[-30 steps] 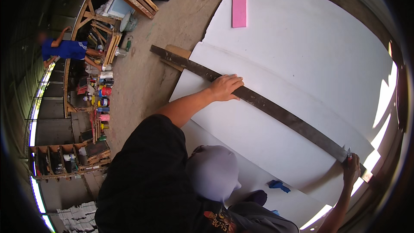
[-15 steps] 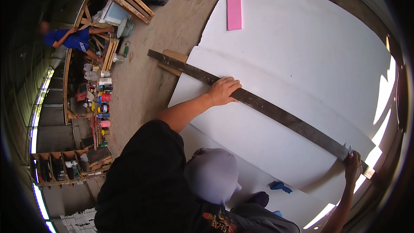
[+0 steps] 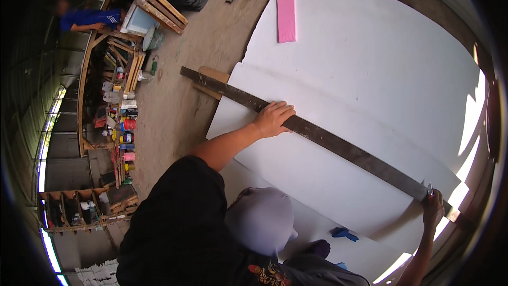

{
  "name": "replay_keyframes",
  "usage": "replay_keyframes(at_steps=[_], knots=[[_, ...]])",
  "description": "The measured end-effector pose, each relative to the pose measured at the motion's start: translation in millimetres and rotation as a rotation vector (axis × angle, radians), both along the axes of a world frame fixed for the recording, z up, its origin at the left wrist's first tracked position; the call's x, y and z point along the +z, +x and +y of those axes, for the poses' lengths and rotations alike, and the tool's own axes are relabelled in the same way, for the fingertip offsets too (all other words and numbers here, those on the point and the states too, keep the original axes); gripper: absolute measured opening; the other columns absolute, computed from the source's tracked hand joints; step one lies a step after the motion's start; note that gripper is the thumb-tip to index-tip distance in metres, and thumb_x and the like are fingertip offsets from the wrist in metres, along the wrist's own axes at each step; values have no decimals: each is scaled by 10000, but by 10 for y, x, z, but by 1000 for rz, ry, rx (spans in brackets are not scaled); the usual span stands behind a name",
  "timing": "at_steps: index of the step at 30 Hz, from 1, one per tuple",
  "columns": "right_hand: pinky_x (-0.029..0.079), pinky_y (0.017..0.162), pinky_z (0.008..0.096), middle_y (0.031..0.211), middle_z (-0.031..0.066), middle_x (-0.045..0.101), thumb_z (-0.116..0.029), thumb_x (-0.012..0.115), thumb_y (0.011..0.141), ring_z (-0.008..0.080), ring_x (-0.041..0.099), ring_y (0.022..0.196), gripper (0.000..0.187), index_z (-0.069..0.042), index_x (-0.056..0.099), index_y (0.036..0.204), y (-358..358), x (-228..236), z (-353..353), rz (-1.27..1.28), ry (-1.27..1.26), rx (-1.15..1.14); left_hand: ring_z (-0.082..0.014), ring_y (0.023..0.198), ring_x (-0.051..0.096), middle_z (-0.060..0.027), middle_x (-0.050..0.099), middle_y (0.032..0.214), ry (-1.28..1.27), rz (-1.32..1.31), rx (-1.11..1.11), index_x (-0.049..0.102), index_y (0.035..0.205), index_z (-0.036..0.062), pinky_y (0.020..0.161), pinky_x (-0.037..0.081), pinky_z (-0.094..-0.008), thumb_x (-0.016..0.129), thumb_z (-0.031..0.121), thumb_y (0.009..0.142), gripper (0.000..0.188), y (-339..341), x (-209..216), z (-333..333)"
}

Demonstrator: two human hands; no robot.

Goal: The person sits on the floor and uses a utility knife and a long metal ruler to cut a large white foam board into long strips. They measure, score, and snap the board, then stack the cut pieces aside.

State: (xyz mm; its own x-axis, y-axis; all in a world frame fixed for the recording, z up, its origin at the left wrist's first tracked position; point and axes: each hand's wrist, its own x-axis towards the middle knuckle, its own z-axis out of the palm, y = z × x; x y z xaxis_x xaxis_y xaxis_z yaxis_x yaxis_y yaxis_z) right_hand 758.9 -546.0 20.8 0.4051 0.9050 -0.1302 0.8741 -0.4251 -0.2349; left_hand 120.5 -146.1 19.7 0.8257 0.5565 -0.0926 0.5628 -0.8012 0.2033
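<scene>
A long dark metal straightedge point(image 3: 338, 145) lies slantwise across a large white sheet point(image 3: 360, 47), its left end sticking out past the sheet's edge. My left hand point(image 3: 275, 118) presses on the bar left of its middle, fingers over the far edge and thumb at the near one. By the bar's right end, my right hand point(image 3: 434, 209) is closed on a utility knife point(image 3: 430, 188) with a red handle, its blade pointing away from me. The blade is close to the bar; whether it touches the sheet I cannot tell.
A pink rectangular block point(image 3: 286, 18) rests on the sheet's far part. Brown board point(image 3: 210, 80) shows beneath the bar's left end. Blue crumpled material point(image 3: 344, 233) lies near my legs. Paint cans point(image 3: 127, 124) and wooden frames point(image 3: 161, 10) stand left, where a person in blue point(image 3: 87, 18) is.
My two hands keep their places on the bar and the knife. The view has shifted slightly. At the far left, the person in blue has moved farther away, behind the wooden frames.
</scene>
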Motion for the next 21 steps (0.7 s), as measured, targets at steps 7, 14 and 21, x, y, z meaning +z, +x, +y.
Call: replay_keyframes(at_steps=[7, 14, 21], knots=[[575, 844, 473, 1234, 134, 695, -160, 733, 899, 398, 703, 1050, 353, -78, 643, 1231, -123, 113, 33, 15, 11, -46, -344, 1361, 515, -106, 594, 1442, -15, -2, -23, 575, 1418, 105, 1166, 415, -471, 869, 419, 787, 764, 38, 23, 130], [595, 830, 452, 1194, 26, 718, -292, 877, 757, 326, 726, 1005, 492, -173, 684, 1193, -191, 337, 368, -6, -191, -110, -395, 1384, 466, -151, 607, 1403, 58, 231, 13, 672, 1340, 44, 1221, 213, -655, 829, 667, 706, 903, 319, 461, 19], [613, 830, 436, 1261, -22, 685, -344, 900, 740, 277, 736, 1017, 590, -197, 648, 1254, -146, 385, 168, -38, -263, -111, -407, 1529, 276, -178, 384, 1615, 190, -53, 212, 453, 1542, 101, 1246, 136, -643, 538, 647, 980, 788, 1052, -135, -124]])
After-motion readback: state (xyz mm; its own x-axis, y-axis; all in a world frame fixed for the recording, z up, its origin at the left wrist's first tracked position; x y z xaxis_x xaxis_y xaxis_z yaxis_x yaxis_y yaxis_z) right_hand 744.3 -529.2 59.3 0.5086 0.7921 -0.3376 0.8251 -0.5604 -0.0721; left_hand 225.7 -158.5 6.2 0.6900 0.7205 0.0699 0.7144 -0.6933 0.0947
